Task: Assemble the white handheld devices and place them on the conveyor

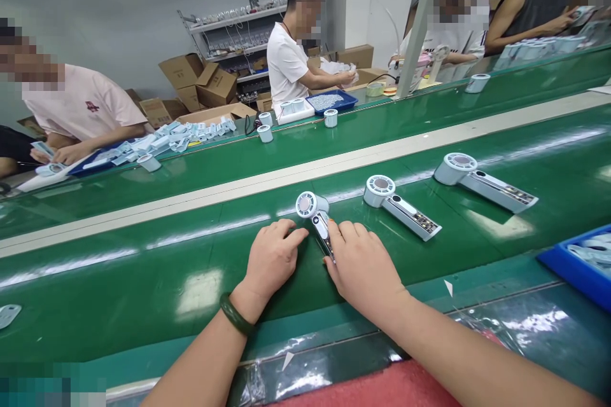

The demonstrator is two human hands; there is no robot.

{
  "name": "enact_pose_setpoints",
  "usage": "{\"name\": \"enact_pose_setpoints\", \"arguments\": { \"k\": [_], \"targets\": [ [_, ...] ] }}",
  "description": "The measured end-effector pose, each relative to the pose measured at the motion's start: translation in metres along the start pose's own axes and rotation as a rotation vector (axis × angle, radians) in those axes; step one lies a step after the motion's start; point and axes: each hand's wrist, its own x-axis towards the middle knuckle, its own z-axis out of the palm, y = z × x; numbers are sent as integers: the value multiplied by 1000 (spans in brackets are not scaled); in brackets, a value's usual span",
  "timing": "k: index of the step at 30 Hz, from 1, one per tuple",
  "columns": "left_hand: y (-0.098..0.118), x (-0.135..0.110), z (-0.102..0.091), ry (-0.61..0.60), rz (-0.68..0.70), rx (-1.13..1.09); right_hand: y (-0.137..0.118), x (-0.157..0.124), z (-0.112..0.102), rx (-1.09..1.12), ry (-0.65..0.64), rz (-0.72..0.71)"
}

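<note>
A light-blue handheld fan (308,205) lies on the green conveyor belt in front of me, its handle slanting toward me. My right hand (365,261) is closed around that handle, thumb on the near side, and covers much of it. Just left of the fan is my left hand (273,257), empty, its fingers bent and the thumb apart, pointing toward the handle. A dark green bangle circles my left wrist. To the right lie a second fan (401,206) and a third fan (484,181), both with circuit boards showing in their uncovered handles.
A blue tray (585,264) of pale parts sits at the right edge. A flat pale piece (9,315) lies far left on the belt. Across a beige divider (267,179), several co-workers sit along another belt, with a heap of light-blue parts (167,140) and cardboard boxes (214,86) behind.
</note>
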Motion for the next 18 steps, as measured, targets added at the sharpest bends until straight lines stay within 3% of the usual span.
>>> {"name": "enact_pose_setpoints", "arguments": {
  "k": [8,18],
  "targets": [
    [-1,0,-1,62,-89,-68,4,2,-3,9,9,7],
    [-8,-3,4,45,-70,-132,48,11,1,78,28,149]
  ]
}}
